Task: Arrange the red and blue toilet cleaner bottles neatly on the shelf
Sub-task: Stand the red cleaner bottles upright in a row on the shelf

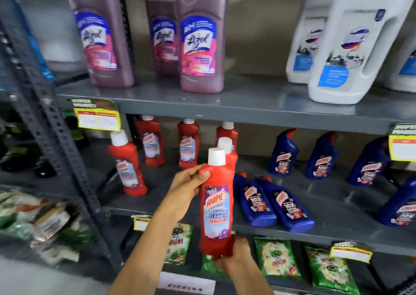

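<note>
I hold a red Harpic bottle (216, 204) with a white cap upright in front of the middle shelf (315, 231). My left hand (186, 193) grips its upper body from the left, and my right hand (236, 256) cups its base. Another red bottle (227, 150) stands right behind it. Several more red bottles stand on the shelf: one at the front left (128, 166), others at the back (150, 141), (188, 143). Two blue bottles (254, 200), (288, 207) lean near the shelf front. More blue bottles stand to the right (283, 152), (322, 157), (369, 164).
The top shelf (247, 105) carries purple Lizol bottles (200, 38) and white jugs (351, 44). Green detergent packets (276, 258) fill the shelf below. A perforated grey upright (65, 150) rises at the left. Yellow price tags (98, 119) hang on the shelf edges.
</note>
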